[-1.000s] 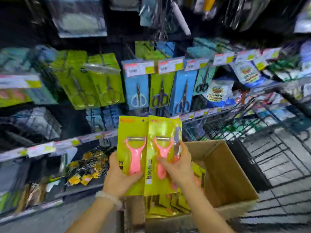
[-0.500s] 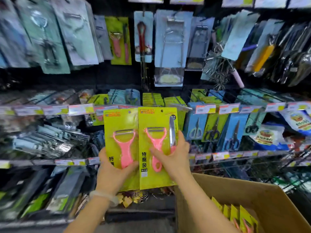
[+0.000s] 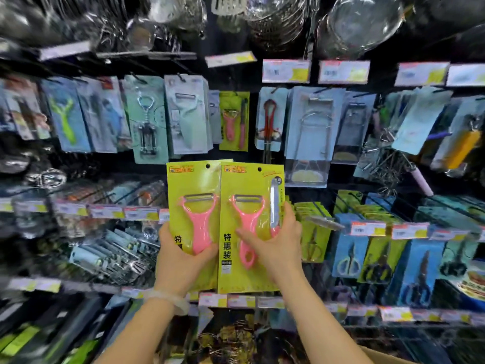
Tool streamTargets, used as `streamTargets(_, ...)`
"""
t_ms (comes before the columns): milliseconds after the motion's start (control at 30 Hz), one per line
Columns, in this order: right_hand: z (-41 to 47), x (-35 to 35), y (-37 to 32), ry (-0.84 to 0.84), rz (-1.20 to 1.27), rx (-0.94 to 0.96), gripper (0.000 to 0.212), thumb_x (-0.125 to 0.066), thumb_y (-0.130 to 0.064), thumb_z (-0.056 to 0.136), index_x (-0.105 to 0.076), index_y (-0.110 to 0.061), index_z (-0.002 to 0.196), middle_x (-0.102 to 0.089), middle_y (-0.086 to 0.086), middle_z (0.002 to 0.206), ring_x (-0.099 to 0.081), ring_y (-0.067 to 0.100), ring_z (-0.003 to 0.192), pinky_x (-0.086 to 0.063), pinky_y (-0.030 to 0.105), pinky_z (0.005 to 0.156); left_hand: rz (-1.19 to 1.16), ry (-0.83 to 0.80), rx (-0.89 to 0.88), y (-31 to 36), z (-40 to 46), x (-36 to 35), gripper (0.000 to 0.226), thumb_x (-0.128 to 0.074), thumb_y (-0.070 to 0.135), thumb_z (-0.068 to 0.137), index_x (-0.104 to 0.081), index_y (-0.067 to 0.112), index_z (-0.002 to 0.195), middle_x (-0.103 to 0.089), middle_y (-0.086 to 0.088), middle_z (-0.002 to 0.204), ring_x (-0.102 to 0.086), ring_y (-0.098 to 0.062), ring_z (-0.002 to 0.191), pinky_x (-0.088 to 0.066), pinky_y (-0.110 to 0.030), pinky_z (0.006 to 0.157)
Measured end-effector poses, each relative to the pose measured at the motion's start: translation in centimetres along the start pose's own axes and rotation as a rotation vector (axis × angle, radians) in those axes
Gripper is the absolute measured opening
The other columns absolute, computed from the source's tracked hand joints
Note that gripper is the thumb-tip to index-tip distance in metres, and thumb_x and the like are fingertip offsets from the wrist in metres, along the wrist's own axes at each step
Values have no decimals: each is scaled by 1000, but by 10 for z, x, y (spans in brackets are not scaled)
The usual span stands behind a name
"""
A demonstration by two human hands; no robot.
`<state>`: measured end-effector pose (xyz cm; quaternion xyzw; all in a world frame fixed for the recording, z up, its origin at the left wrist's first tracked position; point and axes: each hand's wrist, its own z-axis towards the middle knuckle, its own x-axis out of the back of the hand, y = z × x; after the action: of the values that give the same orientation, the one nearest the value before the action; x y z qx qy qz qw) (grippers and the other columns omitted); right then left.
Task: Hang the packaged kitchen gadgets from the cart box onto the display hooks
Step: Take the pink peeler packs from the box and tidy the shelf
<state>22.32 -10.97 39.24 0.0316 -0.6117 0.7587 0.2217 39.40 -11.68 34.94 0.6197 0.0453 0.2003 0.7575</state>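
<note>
I hold two yellow-green cards side by side, each with a pink peeler. My left hand (image 3: 181, 261) grips the lower part of the left peeler pack (image 3: 193, 195). My right hand (image 3: 275, 248) grips the right peeler pack (image 3: 245, 271), which also carries a small knife and overlaps the left card's edge. Both cards stand upright with their hang holes at the top. A matching pink peeler pack (image 3: 234, 124) hangs on a display hook straight above them. Only a corner of the cardboard cart box (image 3: 388, 357) shows at the bottom right.
Packaged gadgets hang in rows: a corkscrew pack (image 3: 145, 122) and pale peeler pack (image 3: 186, 116) to the left, a red tool pack (image 3: 270, 119) to the right. Scissors packs (image 3: 349, 256) hang lower right. Metal strainers (image 3: 359, 24) hang overhead. Price tags line the shelf rails.
Both hands have lifted the two packs higher, and my view has tilted up from the cart box to the upper hook rows. The grips are unchanged.
</note>
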Motion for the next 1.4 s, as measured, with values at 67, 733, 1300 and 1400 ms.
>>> streamTargets(67, 16, -4, -8, 2, 9, 19, 119, -84, -45, 60, -6, -32, 149, -19, -1, 147, -35, 20, 131, -34, 40, 106, 29, 10, -36, 10, 17, 1, 91, -86, 33, 62, -30, 25, 133, -57, -1, 118, -58, -24, 105, -48, -47, 93)
streamTargets(733, 140, -36, -64, 39, -6, 191, 118, -82, -50, 60, -4, -35, 148, -21, 0, 143, -42, 15, 114, -38, 38, 98, 74, 114, -175, 58, 142, -5, 96, -84, 40, 63, -25, 24, 137, -53, -2, 122, -55, -26, 108, -47, -48, 93)
streamTargets(1300, 205, -67, -105, 178, -50, 285, 117, -82, -49, 63, -4, -31, 149, -23, 3, 136, -42, 14, 109, -34, 27, 87, 57, 80, -211, 54, 213, 19, 102, -83, 31, 68, -17, 19, 145, -45, -5, 135, -48, -24, 117, -42, -39, 98)
streamTargets(1400, 209, -72, -101, 194, -69, 291, 118, -81, -51, 63, -3, -30, 149, -21, 4, 139, -38, 12, 103, -34, 28, 88, 65, 87, -211, 52, 219, 21, 108, -83, 32, 68, -12, 18, 148, -38, -7, 143, -43, -27, 125, -39, -42, 104)
